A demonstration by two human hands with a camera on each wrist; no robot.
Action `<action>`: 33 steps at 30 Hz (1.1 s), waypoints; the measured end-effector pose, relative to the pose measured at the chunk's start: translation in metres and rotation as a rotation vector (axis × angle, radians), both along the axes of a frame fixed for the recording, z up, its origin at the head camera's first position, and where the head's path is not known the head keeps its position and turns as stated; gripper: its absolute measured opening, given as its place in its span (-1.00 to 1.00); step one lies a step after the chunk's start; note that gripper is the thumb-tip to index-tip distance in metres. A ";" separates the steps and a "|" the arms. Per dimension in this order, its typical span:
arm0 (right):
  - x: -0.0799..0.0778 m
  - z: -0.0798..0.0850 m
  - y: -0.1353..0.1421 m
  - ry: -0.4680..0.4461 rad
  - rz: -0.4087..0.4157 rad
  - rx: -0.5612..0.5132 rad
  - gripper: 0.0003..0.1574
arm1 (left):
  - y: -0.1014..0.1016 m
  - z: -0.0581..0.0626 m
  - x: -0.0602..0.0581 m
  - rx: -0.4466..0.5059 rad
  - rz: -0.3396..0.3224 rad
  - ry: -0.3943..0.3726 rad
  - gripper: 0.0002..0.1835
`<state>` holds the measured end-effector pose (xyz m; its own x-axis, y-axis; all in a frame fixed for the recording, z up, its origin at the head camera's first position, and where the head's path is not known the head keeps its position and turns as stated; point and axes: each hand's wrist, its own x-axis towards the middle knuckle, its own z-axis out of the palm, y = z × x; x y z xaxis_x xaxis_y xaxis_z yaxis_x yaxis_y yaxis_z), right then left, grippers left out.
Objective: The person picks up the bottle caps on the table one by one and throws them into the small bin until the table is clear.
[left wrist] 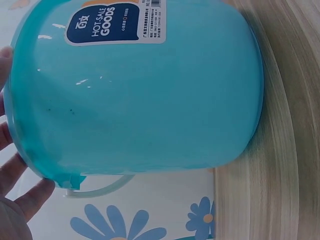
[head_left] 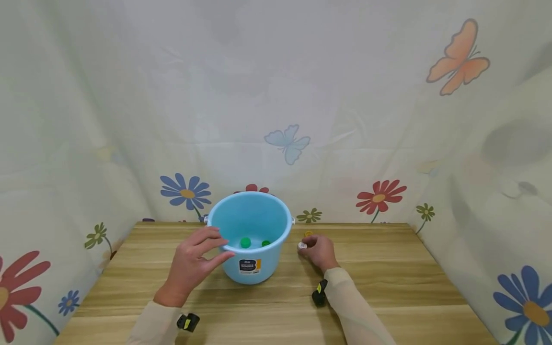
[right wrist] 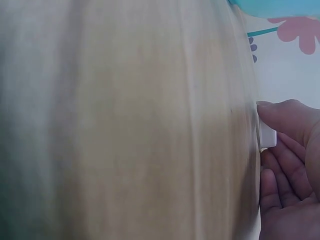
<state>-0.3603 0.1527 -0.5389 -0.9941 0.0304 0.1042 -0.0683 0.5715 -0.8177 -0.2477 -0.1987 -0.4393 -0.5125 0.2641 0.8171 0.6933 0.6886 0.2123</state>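
Note:
A light blue plastic bucket (head_left: 251, 263) stands upright on the table, its label towards me. My left hand (head_left: 196, 258) holds its rim at the near left, thumb and fingers spread along the edge. In the left wrist view, fingertips (left wrist: 37, 197) lie against the rim beside the handle's end. Inside on the bottom lie a green bottle cap (head_left: 245, 242) and another green cap (head_left: 265, 243). Right of the bucket, my right hand (head_left: 320, 251) pinches a small white bottle cap (head_left: 302, 245) at the tabletop. Thumb and fingers cover part of this white cap (right wrist: 268, 136) in the right wrist view.
A yellow ring-like piece (head_left: 308, 234) lies on the table just behind my right hand. The wood-grain table (head_left: 388, 287) reaches back to a pale curtain (head_left: 345, 120) printed with flowers and butterflies. Curtain also hangs along both sides.

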 end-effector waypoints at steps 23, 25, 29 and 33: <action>0.003 0.006 0.013 -0.050 0.042 -0.029 -0.71 | 0.001 0.002 0.000 -0.016 0.008 -0.018 -0.60; 0.004 0.006 0.016 -0.042 0.044 -0.039 -0.71 | 0.001 0.003 0.000 -0.015 0.006 -0.015 -0.60; 0.005 0.006 0.019 -0.032 0.048 -0.041 -0.71 | 0.000 0.003 0.001 -0.011 0.004 -0.018 -0.58; 0.008 0.011 0.021 -0.031 0.062 -0.059 -0.72 | 0.000 0.004 0.002 -0.019 0.011 -0.028 -0.59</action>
<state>-0.3521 0.1732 -0.5278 -0.9970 -0.0263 0.0730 -0.0760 0.5180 -0.8520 -0.2456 -0.1982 -0.4348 -0.5382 0.2737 0.7971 0.6794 0.7006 0.2182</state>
